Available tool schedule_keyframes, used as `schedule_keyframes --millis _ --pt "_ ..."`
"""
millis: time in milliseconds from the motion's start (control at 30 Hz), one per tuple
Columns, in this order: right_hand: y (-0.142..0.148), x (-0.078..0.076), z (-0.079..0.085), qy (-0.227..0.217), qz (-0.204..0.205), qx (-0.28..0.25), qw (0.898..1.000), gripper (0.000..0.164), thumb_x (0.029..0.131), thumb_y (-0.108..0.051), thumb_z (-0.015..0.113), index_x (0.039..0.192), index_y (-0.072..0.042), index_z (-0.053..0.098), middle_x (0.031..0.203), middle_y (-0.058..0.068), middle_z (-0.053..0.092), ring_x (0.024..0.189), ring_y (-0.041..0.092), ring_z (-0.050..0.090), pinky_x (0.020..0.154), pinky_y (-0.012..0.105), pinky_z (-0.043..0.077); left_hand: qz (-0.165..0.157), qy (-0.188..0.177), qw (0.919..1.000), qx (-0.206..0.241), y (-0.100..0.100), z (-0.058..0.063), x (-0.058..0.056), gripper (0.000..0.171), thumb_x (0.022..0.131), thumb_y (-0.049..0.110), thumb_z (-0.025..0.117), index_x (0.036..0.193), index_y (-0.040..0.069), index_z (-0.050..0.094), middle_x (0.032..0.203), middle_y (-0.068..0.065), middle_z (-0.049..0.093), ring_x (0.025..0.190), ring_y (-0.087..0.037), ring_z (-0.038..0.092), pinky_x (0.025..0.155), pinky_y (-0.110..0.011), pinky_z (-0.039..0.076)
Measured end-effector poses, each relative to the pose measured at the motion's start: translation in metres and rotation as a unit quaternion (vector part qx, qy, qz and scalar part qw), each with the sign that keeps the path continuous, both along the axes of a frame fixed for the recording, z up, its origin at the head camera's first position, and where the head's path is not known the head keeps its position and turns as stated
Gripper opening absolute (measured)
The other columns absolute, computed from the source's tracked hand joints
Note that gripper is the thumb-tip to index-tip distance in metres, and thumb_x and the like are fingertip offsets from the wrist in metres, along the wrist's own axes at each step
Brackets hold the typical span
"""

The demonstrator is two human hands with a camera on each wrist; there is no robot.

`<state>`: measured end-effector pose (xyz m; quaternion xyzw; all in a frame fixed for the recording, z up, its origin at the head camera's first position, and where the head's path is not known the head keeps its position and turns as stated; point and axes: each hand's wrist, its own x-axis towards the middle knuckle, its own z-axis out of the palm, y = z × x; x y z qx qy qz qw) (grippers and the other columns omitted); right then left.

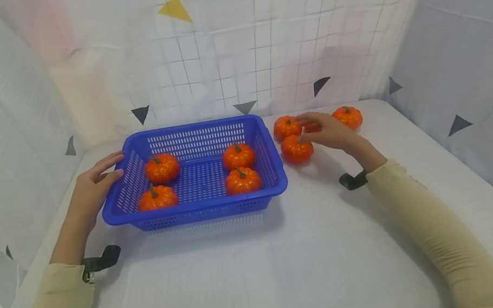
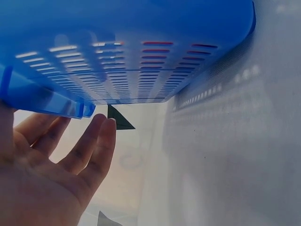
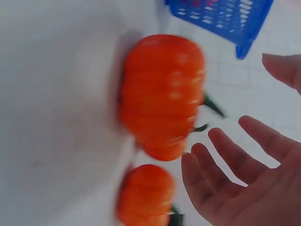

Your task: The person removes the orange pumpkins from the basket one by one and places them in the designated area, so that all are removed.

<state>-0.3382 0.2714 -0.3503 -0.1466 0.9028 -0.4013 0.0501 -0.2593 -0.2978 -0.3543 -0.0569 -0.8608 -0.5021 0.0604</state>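
Observation:
A blue plastic basket [image 1: 196,206] with slotted walls stands on the table, holding several small orange pumpkins [image 1: 162,169] with green stems. My left hand [image 1: 93,189] is at the basket's left rim, its fingers loosely extended; in the left wrist view they show beneath the rim. To the right of the basket, my right hand [image 1: 329,131] hovers with spread fingers over more pumpkins and holds nothing. Nearest its thumb sits the front pumpkin [image 1: 297,150], seen large in the right wrist view. Another pumpkin [image 1: 286,128] lies just behind, and one more is partly hidden by the hand.
A further pumpkin [image 1: 348,118] rests beyond my right hand, near the table's back edge. The white table [image 1: 248,275] is enclosed by pale sheets [image 1: 227,42] at the back and both sides, marked with yellow and dark triangles. Each wrist wears a dark strap [image 1: 101,259].

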Motion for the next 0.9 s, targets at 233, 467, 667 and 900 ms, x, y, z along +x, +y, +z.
schedule_keyframes --millis 233,467,667,900 --pt "-0.018 0.010 0.035 0.052 0.016 -0.002 0.999 0.059 0.096 -0.023 0.075 0.150 -0.012 0.054 0.147 0.016 0.056 0.132 0.038 0.051 0.100 0.059 0.052 -0.002 -0.002 1.0000 -0.007 0.000 0.000 -0.001 0.055 0.108 0.038 0.056 0.157 0.014 0.048 0.166 -0.006 0.037 0.147 -0.039 0.038 0.114 -0.058 0.037" --pt "-0.049 0.018 0.064 0.095 0.043 0.014 0.994 0.057 0.095 -0.027 0.076 0.147 -0.015 0.057 0.140 0.008 0.062 0.128 0.033 0.056 0.100 0.056 0.052 -0.002 0.006 0.9999 -0.015 -0.002 0.001 0.000 0.055 0.108 0.037 0.057 0.157 0.013 0.049 0.165 -0.007 0.038 0.145 -0.040 0.040 0.113 -0.058 0.038" --pt "-0.079 0.026 0.085 0.115 0.071 0.012 0.991 0.053 0.095 -0.033 0.075 0.144 -0.019 0.060 0.137 -0.001 0.063 0.125 0.021 0.058 0.098 0.048 0.055 -0.001 0.005 0.9999 -0.014 -0.002 -0.001 0.000 0.054 0.108 0.036 0.056 0.157 0.013 0.048 0.165 -0.007 0.038 0.146 -0.040 0.040 0.113 -0.058 0.038" --pt "-0.115 0.032 0.106 0.113 0.118 -0.011 0.986 0.045 0.095 -0.031 0.076 0.137 -0.019 0.066 0.131 -0.006 0.065 0.121 0.015 0.060 0.097 0.042 0.055 0.000 0.003 0.9999 -0.012 -0.002 -0.002 -0.002 0.054 0.108 0.037 0.056 0.157 0.015 0.048 0.165 -0.007 0.038 0.145 -0.041 0.041 0.112 -0.058 0.039"
